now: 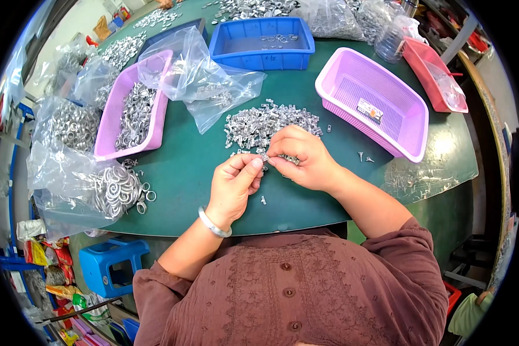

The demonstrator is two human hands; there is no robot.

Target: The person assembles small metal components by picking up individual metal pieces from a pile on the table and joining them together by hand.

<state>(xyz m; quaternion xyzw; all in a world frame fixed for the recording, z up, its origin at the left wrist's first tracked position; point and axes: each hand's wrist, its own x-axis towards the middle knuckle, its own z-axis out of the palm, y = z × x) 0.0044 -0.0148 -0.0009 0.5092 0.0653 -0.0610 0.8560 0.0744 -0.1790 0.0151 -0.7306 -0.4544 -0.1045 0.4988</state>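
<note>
2 hands, left (234,183) and right (301,157), pinch small shiny metal clip (264,157) together; heap of silvery clips (265,122) behind.

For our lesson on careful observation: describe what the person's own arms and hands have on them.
Both hands, left hand and right hand, are bare, with no gloves. The left wrist carries a plain silver bangle. Loose reddish-brown sleeves of a buttoned, embroidered blouse are pushed up near the elbows, leaving the forearms uncovered.

A small assembly workshop: green worktable (184,173) crowded with plastic trays (375,104) and bagged metal parts (106,193)
</note>
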